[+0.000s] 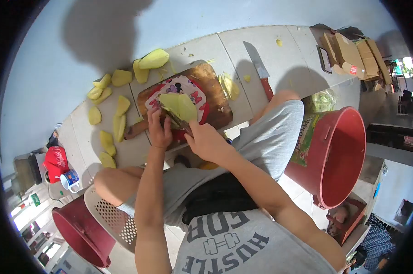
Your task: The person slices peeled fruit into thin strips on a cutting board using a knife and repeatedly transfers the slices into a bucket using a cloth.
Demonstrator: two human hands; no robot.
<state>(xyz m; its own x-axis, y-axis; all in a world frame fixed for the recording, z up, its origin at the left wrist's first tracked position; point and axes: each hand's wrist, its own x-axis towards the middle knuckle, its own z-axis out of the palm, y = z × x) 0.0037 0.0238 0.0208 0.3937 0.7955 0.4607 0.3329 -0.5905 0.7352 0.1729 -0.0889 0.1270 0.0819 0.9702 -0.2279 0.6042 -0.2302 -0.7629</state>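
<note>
Fingers [155,119] of the left hand [159,132] pin pale green fruit slices [179,106] on the round red patterned plate [202,112] atop the brown wooden cutting board [215,98]; the right hand [206,141] grips a dark-bladed knife [177,119]; cutting well likely means keeping fingertips behind the blade

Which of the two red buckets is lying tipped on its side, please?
The large red bucket at the person's right, beside the knee, is tipped with its mouth showing; the darker bucket at the left stands upright beside the white basket.
</note>
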